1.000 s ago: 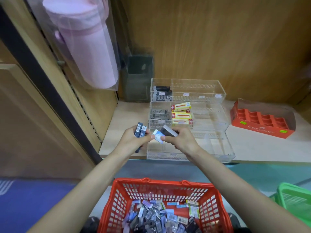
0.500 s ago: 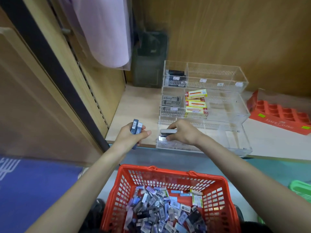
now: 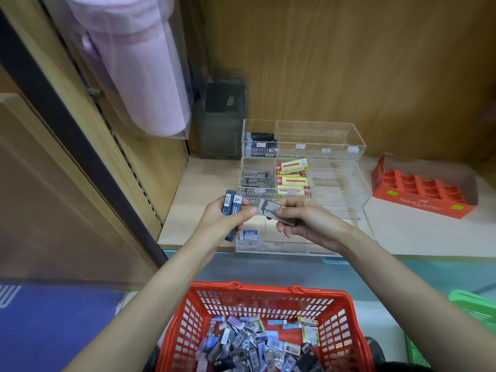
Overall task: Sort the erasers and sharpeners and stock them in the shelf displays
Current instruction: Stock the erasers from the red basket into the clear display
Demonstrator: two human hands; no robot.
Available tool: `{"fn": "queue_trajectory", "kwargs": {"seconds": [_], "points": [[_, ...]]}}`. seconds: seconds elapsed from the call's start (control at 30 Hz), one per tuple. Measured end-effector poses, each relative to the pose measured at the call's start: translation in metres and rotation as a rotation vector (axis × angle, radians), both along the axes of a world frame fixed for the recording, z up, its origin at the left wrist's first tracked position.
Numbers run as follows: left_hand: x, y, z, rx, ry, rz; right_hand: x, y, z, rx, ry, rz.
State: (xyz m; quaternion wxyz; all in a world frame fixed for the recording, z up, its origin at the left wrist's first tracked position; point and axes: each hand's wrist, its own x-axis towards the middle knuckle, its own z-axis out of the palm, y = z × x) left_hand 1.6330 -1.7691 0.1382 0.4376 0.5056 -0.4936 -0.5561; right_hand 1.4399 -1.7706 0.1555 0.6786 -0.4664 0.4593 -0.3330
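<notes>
Early days: left hand gripping dark erasers, right hand pinching a grey eraser; basket sitting heaped, acrylic display looking mostly unfilled.

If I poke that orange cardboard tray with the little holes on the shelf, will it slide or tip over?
Probably slides: the orange cardboard tray looks empty and thin-walled, so likely light. It sits low and wide on the pale wooden shelf, so tipping seems unlikely. Its thin walls might bend if squeezed hard.
</notes>
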Motion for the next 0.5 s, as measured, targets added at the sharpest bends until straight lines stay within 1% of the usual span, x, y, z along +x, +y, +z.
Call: {"fn": "queue_trajectory", "kwargs": {"seconds": [0.13, 0.23, 0.3, 0.37, 0.43, 0.5], "points": [[-0.001, -0.004, 0.006, -0.009, 0.031, 0.043, 0.001, 0.002, 0.003, -0.035, -0.014, -0.011], [0.000, -0.007, 0.009, 0.015, 0.023, 0.011, 0.006, 0.001, 0.002, -0.088, -0.019, -0.095], [0.000, -0.012, 0.011, 0.031, 0.017, 0.027, 0.009, -0.002, 0.000, -0.161, 0.031, -0.126], [0.000, -0.021, 0.013, 0.048, 0.038, 0.083, 0.013, -0.007, -0.004, -0.294, 0.166, -0.134], [0.001, -0.031, 0.015, 0.060, 0.061, 0.114, 0.014, -0.016, -0.009, -0.517, 0.427, -0.152], [0.000, -0.042, 0.019, 0.050, 0.037, 0.107, 0.012, -0.031, -0.013, -0.735, 0.694, -0.168]]}}
